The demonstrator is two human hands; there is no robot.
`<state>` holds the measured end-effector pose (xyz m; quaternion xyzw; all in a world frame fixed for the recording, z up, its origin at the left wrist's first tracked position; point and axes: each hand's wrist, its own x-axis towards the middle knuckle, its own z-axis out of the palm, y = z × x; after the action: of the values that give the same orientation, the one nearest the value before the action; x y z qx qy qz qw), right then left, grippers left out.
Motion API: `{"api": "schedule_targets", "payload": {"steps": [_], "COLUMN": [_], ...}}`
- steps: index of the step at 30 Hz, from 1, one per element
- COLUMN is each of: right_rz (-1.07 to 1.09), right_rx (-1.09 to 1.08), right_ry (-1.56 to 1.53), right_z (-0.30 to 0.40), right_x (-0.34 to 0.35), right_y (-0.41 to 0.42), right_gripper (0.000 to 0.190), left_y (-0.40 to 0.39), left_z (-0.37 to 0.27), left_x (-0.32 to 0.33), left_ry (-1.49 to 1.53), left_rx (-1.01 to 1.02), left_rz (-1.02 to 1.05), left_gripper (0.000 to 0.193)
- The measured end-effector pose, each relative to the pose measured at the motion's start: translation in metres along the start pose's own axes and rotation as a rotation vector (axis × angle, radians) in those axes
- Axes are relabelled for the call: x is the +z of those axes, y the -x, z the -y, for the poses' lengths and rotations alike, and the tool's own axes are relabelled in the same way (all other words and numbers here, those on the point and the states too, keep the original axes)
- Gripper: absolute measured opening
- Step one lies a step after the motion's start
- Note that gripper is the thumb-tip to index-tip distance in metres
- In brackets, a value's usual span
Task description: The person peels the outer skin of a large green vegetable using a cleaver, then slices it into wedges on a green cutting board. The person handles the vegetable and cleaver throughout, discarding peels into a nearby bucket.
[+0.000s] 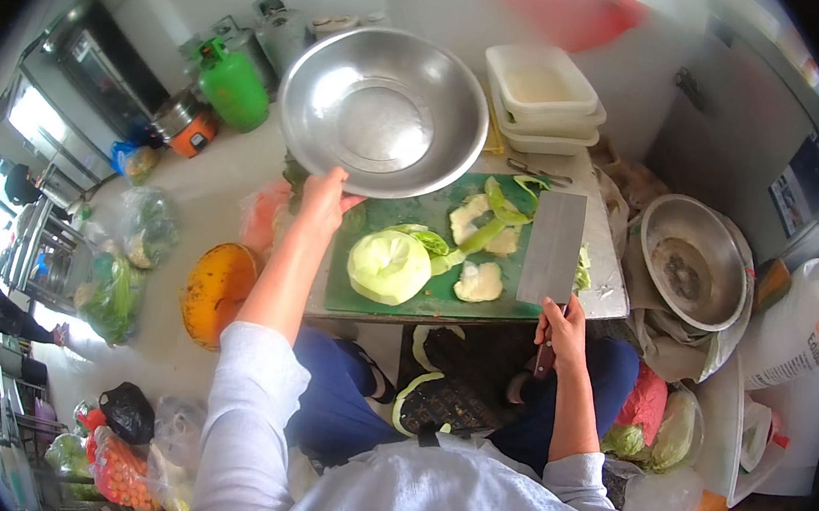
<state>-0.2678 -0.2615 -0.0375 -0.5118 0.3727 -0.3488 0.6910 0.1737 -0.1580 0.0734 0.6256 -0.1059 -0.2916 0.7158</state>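
Note:
My left hand (322,201) grips the near rim of a wide stainless steel bowl (386,122); nothing shows inside it. In my right hand (564,331) is the dark handle of a cleaver (552,248), its broad blade pointing away from me over the board's right side. A pale green cabbage (389,267) with a cut face sits on the green cutting board (345,297). Beside it lie green peel strips (483,235) and whitish cut pieces (479,282). Small green scraps (583,268) show just right of the blade.
Stacked white plastic tubs (544,82) stand at the table's back right, near a peeler-like tool (538,171). A second metal bowl (693,261) rests to the right. On the floor at left are a cut orange pumpkin (218,295), bagged vegetables (114,292) and a green gas cylinder (232,87).

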Motion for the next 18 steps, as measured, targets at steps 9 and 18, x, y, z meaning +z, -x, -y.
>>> {"api": "schedule_targets", "payload": {"steps": [9,18], "right_rz": [-0.072,-0.098], "right_rx": [0.026,-0.163], "right_ry": [0.012,1.036], "right_z": [0.005,0.076], "right_x": [-0.014,-0.027], "right_y": [-0.004,-0.027], "right_gripper": [0.013,0.025], "left_y": [0.008,0.067], "left_z": [0.036,0.055], "left_x": [0.074,0.034], "left_ry": [0.146,-0.725], "left_rx": [-0.105,0.174], "left_rz": [0.111,0.143], "left_gripper": [0.040,0.070]}}
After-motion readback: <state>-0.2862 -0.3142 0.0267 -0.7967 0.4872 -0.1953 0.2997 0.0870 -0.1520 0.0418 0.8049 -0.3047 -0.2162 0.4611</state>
